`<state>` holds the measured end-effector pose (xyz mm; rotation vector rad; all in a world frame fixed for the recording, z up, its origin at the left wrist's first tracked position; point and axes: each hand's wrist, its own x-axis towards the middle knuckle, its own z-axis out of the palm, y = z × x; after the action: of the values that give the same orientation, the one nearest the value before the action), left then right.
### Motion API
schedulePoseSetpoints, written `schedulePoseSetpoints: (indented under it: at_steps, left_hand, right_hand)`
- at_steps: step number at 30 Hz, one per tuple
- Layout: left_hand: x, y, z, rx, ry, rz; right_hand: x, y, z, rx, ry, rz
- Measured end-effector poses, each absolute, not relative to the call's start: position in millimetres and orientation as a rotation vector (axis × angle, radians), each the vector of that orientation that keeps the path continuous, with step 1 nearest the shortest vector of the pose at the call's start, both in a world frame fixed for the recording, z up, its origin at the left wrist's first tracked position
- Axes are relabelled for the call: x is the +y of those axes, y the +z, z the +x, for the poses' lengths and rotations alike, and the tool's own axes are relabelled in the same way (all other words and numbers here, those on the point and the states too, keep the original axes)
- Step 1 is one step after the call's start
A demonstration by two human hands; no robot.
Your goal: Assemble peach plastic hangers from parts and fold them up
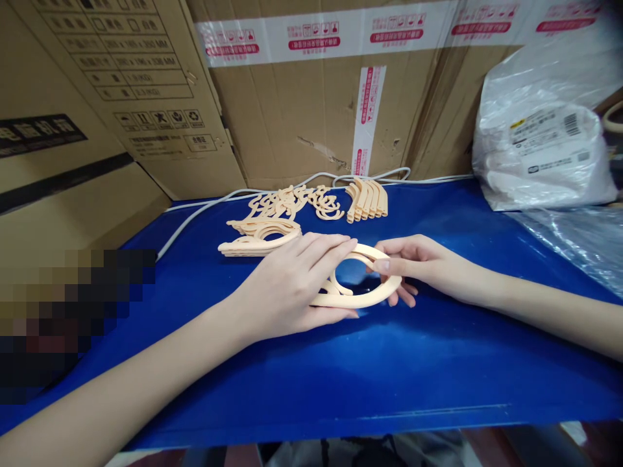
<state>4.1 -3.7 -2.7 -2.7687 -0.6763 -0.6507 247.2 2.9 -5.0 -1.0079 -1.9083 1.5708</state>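
A cream plastic folding hanger [370, 299], folded into an oval loop, is held above the blue-covered table. My left hand [296, 279] lies over its left end, fingers closed across the top and thumb at the near side. At the right end, my right hand [406, 266] pinches the curved rim between thumb and fingers. My left palm hides part of the hanger. Just behind my left hand, a stack of similar cream folded hangers [257, 239] rests on the table.
Behind my hands lie a heap of cream hooks [280, 202], some smaller curved pieces [326, 204] and a row of cream arm pieces [367, 200]. A white cable [233, 194] runs along cardboard boxes [302, 104]. A plastic-wrapped package [542, 149] sits at right on the blue cover [389, 376].
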Motion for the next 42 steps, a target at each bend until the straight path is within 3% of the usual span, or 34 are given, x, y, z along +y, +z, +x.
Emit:
schedulePoseSetpoints:
  at_steps: [8,15,29,42]
  left_hand:
    - [22.9,40.3,-35.5,-1.141,-0.875,-2.832]
    - [58.5,54.4,-89.2,-1.427,-0.632,-2.881]
    - [69.4,36.5,-87.5,-1.822,-0.333,-2.87]
    - [72.3,33.0,-88.7,-1.779,-0.226,-2.891]
  right_hand:
    - [11.6,-6.3,263.5,-2.212,0.807,-1.029]
    - [21.1,-17.3,268.0,-2.715,0.155,-0.843]
    - [21.0,-18.8,267.9,-2.768,0.011,-0.823]
    - [20.7,-18.3,267.6,-2.768,0.008,-0.821]
